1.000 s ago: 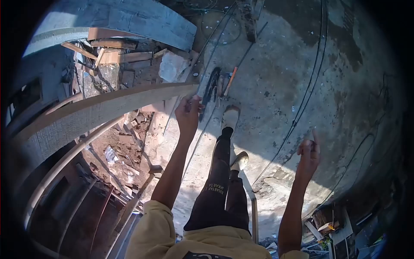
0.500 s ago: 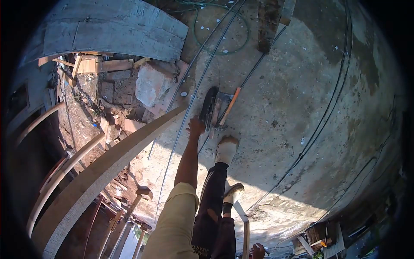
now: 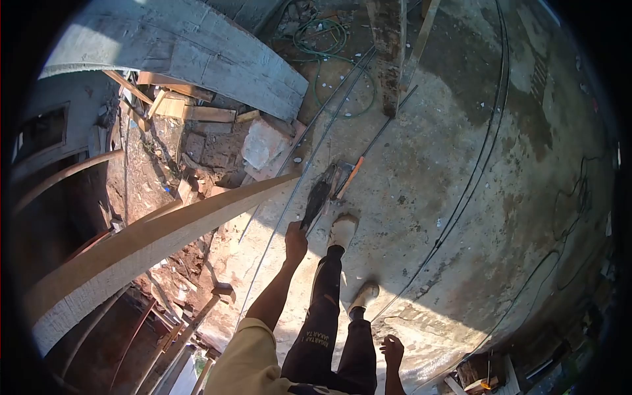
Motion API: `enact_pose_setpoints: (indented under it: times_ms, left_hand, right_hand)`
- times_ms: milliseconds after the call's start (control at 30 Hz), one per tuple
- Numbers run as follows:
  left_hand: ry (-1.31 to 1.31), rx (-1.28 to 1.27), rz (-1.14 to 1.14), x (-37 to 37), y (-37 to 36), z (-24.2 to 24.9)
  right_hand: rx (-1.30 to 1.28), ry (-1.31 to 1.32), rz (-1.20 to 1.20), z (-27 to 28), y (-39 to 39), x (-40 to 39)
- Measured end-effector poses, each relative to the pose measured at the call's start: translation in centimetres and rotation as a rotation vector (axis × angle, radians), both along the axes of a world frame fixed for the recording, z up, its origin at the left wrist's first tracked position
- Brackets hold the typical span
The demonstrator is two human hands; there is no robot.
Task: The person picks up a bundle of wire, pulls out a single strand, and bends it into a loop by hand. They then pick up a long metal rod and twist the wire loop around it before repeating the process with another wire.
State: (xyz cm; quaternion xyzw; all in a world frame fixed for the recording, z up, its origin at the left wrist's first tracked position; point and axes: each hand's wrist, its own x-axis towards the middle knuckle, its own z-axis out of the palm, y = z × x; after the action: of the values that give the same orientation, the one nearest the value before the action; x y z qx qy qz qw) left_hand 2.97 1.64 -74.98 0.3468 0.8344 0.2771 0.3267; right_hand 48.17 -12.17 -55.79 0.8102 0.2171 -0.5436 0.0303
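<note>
My left hand [image 3: 296,243] is closed around the narrow end of a dark, elongated tool [image 3: 317,197]; its exact kind I cannot make out. The tool slants up and away from me, low over the concrete floor. Close beside its far end lies an orange-edged piece [image 3: 350,176] against a greyish block [image 3: 338,178]. My right hand [image 3: 393,350] hangs low by my right leg, fingers loosely bent and apart, with nothing visible in it. My shoes [image 3: 343,232] are on the floor just behind the tool.
A long wooden beam [image 3: 164,227] crosses the left side. Thin rods [image 3: 289,191] and dark cables [image 3: 471,191] run along the floor. A pale stone block [image 3: 265,143], rubble and wood offcuts lie left. Upright planks [image 3: 388,59] and a green hose [image 3: 321,36] are ahead.
My left hand has drawn back toward me with the dark tool. My rear foot has shifted right, and my right hand has come further into view. The camera view has moved too.
</note>
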Motion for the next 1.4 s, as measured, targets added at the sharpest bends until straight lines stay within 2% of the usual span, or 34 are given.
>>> enact_pose_setpoints:
  times_ms: [233, 300, 400, 467, 633, 767, 833, 900, 1000, 1133, 1200, 1267, 1300, 1400]
  left_hand:
    - [-0.074, 0.147, 0.031, 2.1, -3.4, 17.8]
    - [-0.094, 0.119, 0.020, 2.5, -5.0, 21.5]
    - [-0.336, 0.176, 0.084, 4.7, -6.7, 31.5]
    - [-0.315, 0.222, 0.065, 5.7, -8.6, 35.6]
    - [-0.325, 0.241, 0.071, 10.0, -12.6, 45.5]
    - [-0.277, 0.247, 0.018, 13.2, -15.2, 49.5]
    - [-0.294, 0.268, 0.002, 14.1, -16.4, 49.7]
    - [-0.268, 0.223, 0.010, 14.4, -17.3, 50.0]
    - [-0.247, 0.209, -0.027, 14.0, -18.3, 50.1]
    - [-0.138, 0.135, -0.106, 13.2, -20.1, 50.2]
    - [-0.122, 0.127, -0.093, 12.4, -21.7, 50.2]
    - [0.035, 0.104, -0.094, 11.7, -23.6, 50.4]
    - [0.138, 0.088, -0.125, 11.1, -24.7, 50.2]
    - [0.101, 0.106, -0.024, 8.9, -27.6, 47.3]
  right_hand:
    - [0.324, 0.262, 0.154, 1.2, 9.8, -4.3]
    - [0.413, 0.383, 0.222, 1.2, 12.6, -4.9]
    - [0.597, 0.554, 0.387, 5.0, 17.2, -6.7]
    - [0.560, 0.642, 0.334, 8.1, 19.2, -8.3]
    - [0.656, 1.103, 0.289, 19.4, 23.8, -14.6]
    - [0.583, 1.298, 0.044, 28.1, 25.4, -18.1]
    - [0.548, 1.356, -0.024, 30.1, 25.5, -18.6]
    - [0.664, 1.494, -0.177, 31.0, 25.5, -18.6]
    - [0.670, 1.573, -0.305, 31.8, 25.6, -17.5]
    - [0.880, 1.476, -0.525, 34.0, 31.0, -13.1]
    - [0.989, 1.414, -0.548, 35.3, 35.4, -10.0]
    - [1.211, 1.269, -0.597, 37.1, 39.4, -5.8]
    - [1.265, 1.188, -0.544, 37.8, 41.7, -3.1]
    - [1.352, 0.996, -0.433, 40.7, 41.4, 0.8]
